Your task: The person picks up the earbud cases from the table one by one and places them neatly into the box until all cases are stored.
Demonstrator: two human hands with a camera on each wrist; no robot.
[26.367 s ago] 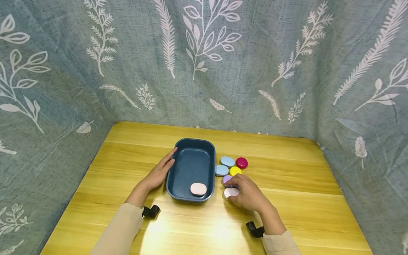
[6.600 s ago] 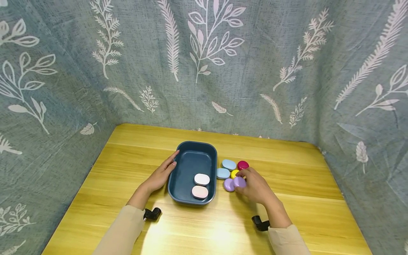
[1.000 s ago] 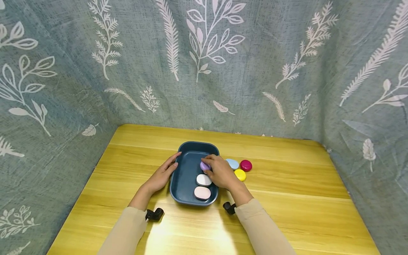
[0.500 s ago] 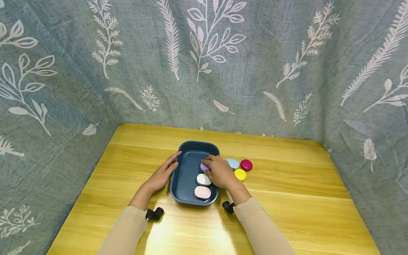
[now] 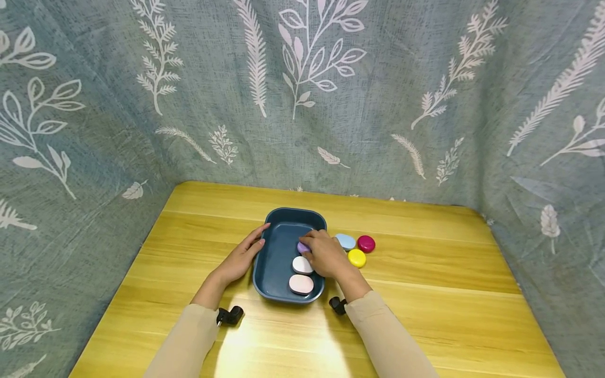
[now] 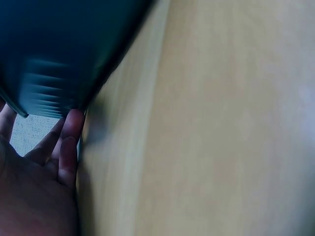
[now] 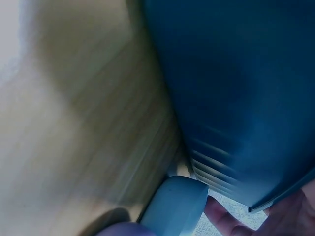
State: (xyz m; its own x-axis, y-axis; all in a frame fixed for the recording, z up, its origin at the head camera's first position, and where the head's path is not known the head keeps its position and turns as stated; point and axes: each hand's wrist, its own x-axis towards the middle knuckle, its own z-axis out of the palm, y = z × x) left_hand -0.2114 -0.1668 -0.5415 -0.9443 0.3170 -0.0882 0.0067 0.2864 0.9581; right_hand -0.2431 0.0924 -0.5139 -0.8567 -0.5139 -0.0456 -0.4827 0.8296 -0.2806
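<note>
My left hand (image 5: 240,261) lies along the left wall of a dark blue rectangular tray (image 5: 257,262), its straight fingers touching the rim and outer wall. Reaching over the opposite rim, my right hand (image 5: 326,255) pinches a small round purple disc (image 5: 303,248) inside the tray. That hand covers part of the disc. Just below it lie a white oval piece (image 5: 302,265) and a pale pink oval piece (image 5: 301,284). In the right wrist view one finger (image 7: 220,215) hangs outside the tray, beside a light blue oval piece (image 7: 176,204).
On the wooden table (image 5: 439,273), right of the tray, sit another light blue oval piece (image 5: 346,242), a crimson disc (image 5: 366,243) and a yellow disc (image 5: 356,258). A second purple disc (image 7: 125,230) shows in the right wrist view. A patterned curtain (image 5: 368,115) hangs behind.
Since the earliest frame, the white piece has gone into the tray. My right hand has carried a purple disc leftward from the table into it. During the last second both hands stay nearly still.
</note>
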